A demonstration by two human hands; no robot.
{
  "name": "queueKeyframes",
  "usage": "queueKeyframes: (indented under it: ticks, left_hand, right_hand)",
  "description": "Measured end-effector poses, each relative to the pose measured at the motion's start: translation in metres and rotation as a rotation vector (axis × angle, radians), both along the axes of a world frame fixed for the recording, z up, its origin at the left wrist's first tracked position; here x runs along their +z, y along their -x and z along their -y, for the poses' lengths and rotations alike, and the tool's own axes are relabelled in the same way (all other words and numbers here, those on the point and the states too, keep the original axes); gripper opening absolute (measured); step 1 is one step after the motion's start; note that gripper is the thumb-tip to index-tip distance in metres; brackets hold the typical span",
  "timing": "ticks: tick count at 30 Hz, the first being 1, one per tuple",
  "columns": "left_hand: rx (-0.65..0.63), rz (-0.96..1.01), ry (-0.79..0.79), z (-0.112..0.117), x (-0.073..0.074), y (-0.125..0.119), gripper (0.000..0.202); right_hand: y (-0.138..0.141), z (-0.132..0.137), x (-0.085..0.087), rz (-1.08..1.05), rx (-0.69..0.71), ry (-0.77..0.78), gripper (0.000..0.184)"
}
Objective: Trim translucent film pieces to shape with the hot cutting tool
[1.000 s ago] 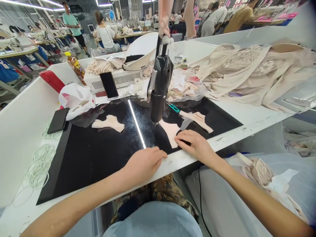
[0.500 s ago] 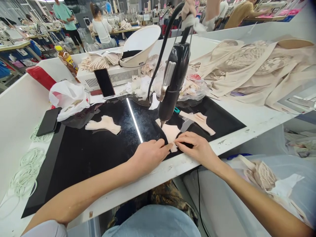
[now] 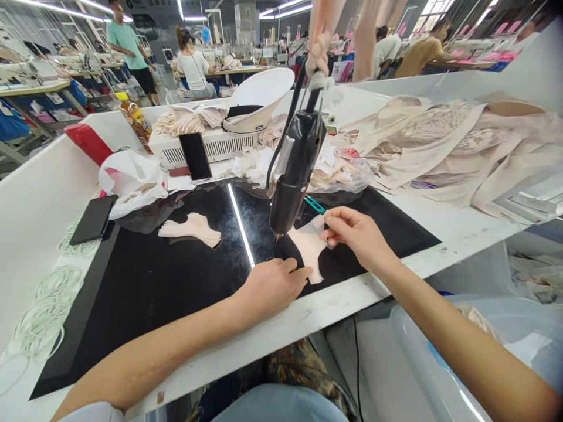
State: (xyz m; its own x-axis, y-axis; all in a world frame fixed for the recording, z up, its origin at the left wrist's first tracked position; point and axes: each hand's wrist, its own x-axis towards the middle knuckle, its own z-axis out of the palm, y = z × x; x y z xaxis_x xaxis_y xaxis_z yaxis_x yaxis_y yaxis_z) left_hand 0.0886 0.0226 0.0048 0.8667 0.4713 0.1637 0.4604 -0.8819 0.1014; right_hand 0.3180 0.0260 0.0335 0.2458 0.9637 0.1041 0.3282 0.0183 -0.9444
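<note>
A pale peach fabric piece (image 3: 311,249) lies on the black board (image 3: 176,293) near its front edge. My left hand (image 3: 275,284) rests with bent fingers on the board, its fingertips pressing the left side of the piece's narrow lower end. At the upper right of the piece my right hand (image 3: 356,237) pinches thumb and forefinger together beside a thin translucent bit (image 3: 317,221); whether fabric or film is in the pinch is hidden. A black hanging tool (image 3: 292,176) points its thin metal tip down, just left of the fabric. A teal cutter (image 3: 314,204) lies behind it.
Another peach piece (image 3: 191,230) lies left on the board. Behind are a propped phone (image 3: 194,156), a white vented box (image 3: 167,146), a cap (image 3: 259,97) and a plastic bag (image 3: 132,179). Pale cord coils (image 3: 48,293) lie left, heaped beige garments (image 3: 440,135) right.
My right hand has moved up along the fabric from its lower end to its upper right. The fabric has shifted right of the tool tip. The second piece at right no longer shows. The view has tilted up.
</note>
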Motion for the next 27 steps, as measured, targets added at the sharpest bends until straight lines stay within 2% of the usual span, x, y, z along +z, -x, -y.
queueKeyframes:
  ticks: [4, 7, 10, 14, 17, 22, 24, 27]
  left_hand:
    - [0.008, 0.000, 0.037, -0.001, 0.000, 0.000, 0.032]
    - [0.010, -0.019, 0.065, -0.001, 0.000, -0.001, 0.033]
    - [0.008, -0.028, 0.082, -0.002, 0.001, -0.001, 0.035]
    - [0.037, 0.042, 0.194, -0.006, 0.000, 0.001, 0.036]
    - [0.084, 0.192, 0.441, -0.014, 0.000, 0.005, 0.037]
    - [0.172, 0.561, 1.112, -0.021, 0.011, 0.014, 0.047]
    - [0.189, 0.658, 1.284, -0.018, 0.018, 0.017, 0.050]
    - [0.234, 0.718, 1.438, -0.012, 0.025, 0.023, 0.047]
  right_hand:
    - [0.001, -0.036, 0.013, -0.174, -0.056, -0.100, 0.026]
    - [0.000, -0.050, 0.028, -0.290, -0.135, -0.348, 0.026]
    - [0.003, -0.042, 0.042, -0.377, -0.150, -0.568, 0.020]
    - [0.019, 0.000, 0.048, -0.369, -0.058, -0.564, 0.026]
    - [0.035, 0.034, 0.039, -0.357, 0.026, -0.500, 0.028]
    - [0.052, 0.064, 0.008, -0.389, 0.205, -0.408, 0.026]
    - [0.057, 0.068, -0.004, -0.357, 0.227, -0.346, 0.027]
    - [0.064, 0.070, -0.014, -0.308, 0.258, -0.288, 0.027]
